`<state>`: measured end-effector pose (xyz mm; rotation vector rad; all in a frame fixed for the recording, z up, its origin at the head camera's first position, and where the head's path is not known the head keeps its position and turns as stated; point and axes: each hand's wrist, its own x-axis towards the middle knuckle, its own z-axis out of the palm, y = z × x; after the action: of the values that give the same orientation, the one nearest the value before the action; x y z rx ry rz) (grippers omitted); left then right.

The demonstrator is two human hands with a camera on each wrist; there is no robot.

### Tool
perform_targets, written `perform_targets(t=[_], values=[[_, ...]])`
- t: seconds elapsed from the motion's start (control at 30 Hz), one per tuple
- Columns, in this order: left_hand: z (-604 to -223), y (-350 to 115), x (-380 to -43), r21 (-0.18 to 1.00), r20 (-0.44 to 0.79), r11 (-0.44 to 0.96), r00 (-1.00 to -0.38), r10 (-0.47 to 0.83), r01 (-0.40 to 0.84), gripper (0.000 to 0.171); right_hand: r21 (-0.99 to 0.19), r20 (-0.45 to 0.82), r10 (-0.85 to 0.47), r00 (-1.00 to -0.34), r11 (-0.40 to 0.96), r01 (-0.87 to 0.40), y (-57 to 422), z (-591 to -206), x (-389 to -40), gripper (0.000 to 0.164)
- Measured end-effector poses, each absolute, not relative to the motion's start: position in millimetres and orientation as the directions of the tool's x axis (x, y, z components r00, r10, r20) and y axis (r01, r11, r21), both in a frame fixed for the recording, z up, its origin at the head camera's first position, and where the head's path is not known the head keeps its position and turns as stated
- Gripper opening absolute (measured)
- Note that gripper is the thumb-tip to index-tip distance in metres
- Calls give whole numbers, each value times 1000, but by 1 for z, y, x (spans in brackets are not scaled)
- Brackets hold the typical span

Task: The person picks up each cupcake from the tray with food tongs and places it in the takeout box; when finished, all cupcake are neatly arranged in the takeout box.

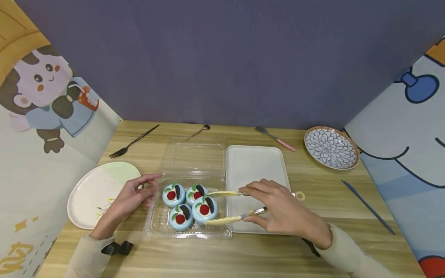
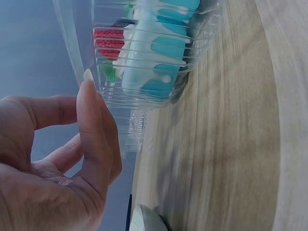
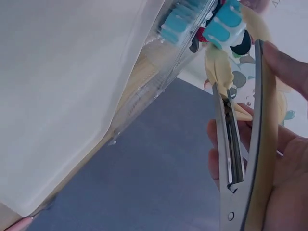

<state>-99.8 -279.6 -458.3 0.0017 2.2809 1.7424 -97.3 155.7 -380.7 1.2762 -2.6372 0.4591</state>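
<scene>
My right hand (image 1: 278,206) grips a pair of tongs (image 3: 260,144) with pale yellow tips. The tips stand either side of a blue cupcake (image 1: 204,209) topped with a red berry, a dark cookie and a green leaf. That cupcake appears raised above the others in the clear plastic container (image 1: 212,232). Three similar cupcakes, one of them the front-left cupcake (image 1: 180,218), sit inside. By the container's left rim is my left hand (image 1: 133,197), its fingertips at the edge in the left wrist view, with thumb and fingers loosely bent.
Right of the container lies a white rectangular tray (image 1: 255,162), partly under my right hand. An oval plate (image 1: 90,189) is at left, a patterned plate (image 1: 332,148) far right. Around them lie a black fork (image 1: 133,142), spoon (image 1: 199,131), pink-handled fork (image 1: 276,139) and dark knife (image 1: 368,207).
</scene>
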Motion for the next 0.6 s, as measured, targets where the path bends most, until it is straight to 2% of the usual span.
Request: perform_targets(t=[0.27,0.6], values=[[-460,-280,-100,947,-215,278,-963,165,-163,48,-161,239,-781,-577,555,-816,151,-381,-98,61],[-462,-280,-100,945,-203,289,-966,160,-151,48,-67,119,-836,-535,531,-845,134,-370,-101,61]])
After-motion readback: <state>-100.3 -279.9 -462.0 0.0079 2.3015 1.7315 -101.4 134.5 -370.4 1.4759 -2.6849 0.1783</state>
